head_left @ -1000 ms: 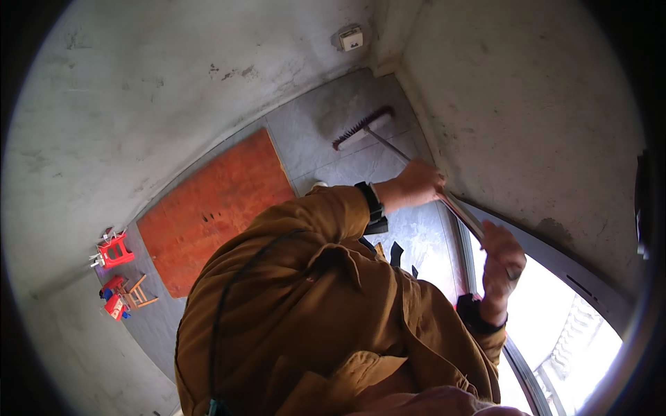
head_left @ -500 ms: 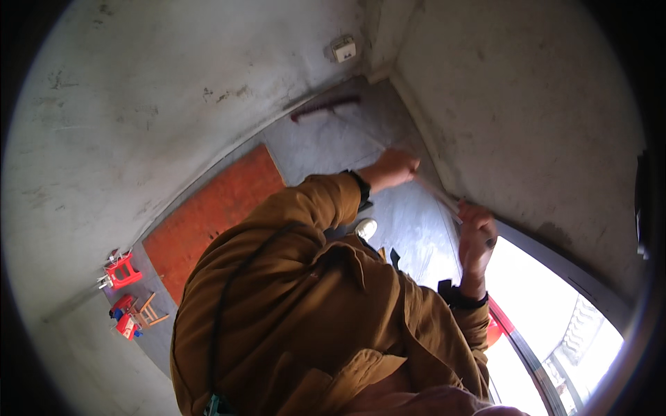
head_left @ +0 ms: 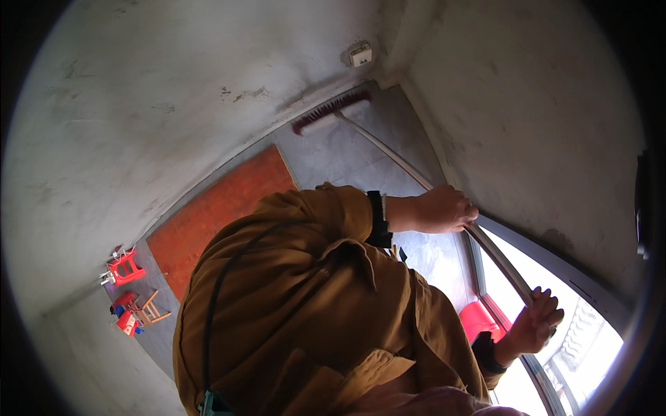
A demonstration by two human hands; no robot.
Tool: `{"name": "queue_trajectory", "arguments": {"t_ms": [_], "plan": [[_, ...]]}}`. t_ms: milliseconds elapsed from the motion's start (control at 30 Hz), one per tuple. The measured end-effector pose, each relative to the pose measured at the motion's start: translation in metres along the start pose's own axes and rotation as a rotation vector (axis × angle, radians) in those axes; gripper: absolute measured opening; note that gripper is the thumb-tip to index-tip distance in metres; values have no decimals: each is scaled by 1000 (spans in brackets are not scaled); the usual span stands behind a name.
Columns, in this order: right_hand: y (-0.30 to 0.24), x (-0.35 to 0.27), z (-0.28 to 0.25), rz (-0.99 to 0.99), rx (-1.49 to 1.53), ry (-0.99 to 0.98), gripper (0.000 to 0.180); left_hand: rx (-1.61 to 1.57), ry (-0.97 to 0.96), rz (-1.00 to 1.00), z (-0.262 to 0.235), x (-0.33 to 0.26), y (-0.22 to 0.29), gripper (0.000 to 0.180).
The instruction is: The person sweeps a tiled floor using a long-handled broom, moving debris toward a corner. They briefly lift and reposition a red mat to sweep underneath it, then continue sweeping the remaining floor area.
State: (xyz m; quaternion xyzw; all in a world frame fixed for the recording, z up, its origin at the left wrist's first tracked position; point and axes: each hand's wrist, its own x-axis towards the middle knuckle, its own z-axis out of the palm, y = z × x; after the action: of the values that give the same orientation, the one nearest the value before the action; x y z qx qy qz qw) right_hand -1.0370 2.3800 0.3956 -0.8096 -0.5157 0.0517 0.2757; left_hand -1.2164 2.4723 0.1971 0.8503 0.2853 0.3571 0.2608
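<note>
A long-handled broom (head_left: 378,144) reaches from the far corner of the room to my hands. Its wide head (head_left: 331,112), pale with dark red bristles, lies on the grey floor close along the left wall. My left hand (head_left: 440,209) is closed round the middle of the pole. Farther up, near the pole's upper end, my right hand (head_left: 535,322) grips it too, with its fingers curled over. Brown jacket sleeves with dark cuffs cover both arms. My jacket hides much of the floor below.
An orange-red board (head_left: 218,208) lies on the floor along the left wall. Beyond it at left are a red stool (head_left: 125,268) and a small wooden stool (head_left: 150,309). A red object (head_left: 479,320) stands by the bright doorway at right. A socket box (head_left: 360,55) is on the wall.
Both hands have moved right and nearer to me along with the pole, and now sit farther apart. The broom head, blurred before, is sharp and stays near the wall. A pale shoe is now hidden.
</note>
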Motion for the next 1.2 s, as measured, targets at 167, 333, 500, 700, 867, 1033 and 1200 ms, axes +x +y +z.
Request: {"name": "queue_trajectory", "arguments": {"t_ms": [167, 333, 500, 700, 867, 1033, 1200], "plan": [[45, 4, 94, -121, 1523, -470, 19, 282, -197, -236, -31, -39, -54, 24], [49, 17, 124, -91, 1447, -530, 7, 180, -243, -354, 5, -60, -92, 20], [19, -33, 130, -367, 1002, -726, 15, -178, -309, -484, 37, -74, -87, 18], [35, 0, 10, -436, 1420, -572, 21, -118, -216, -43, 58, 6, -15, 28], [36, 4, -49, -727, 1421, -616, 26, -135, -339, -82, 24, 23, 37, 26], [36, 1, -50, -768, 1530, -676, 26, -149, -502, -110, 2, 13, 55, 30], [29, 7, -34, -830, 1542, -752, 24, -234, -526, -159, -9, 0, 51, 34]]}}
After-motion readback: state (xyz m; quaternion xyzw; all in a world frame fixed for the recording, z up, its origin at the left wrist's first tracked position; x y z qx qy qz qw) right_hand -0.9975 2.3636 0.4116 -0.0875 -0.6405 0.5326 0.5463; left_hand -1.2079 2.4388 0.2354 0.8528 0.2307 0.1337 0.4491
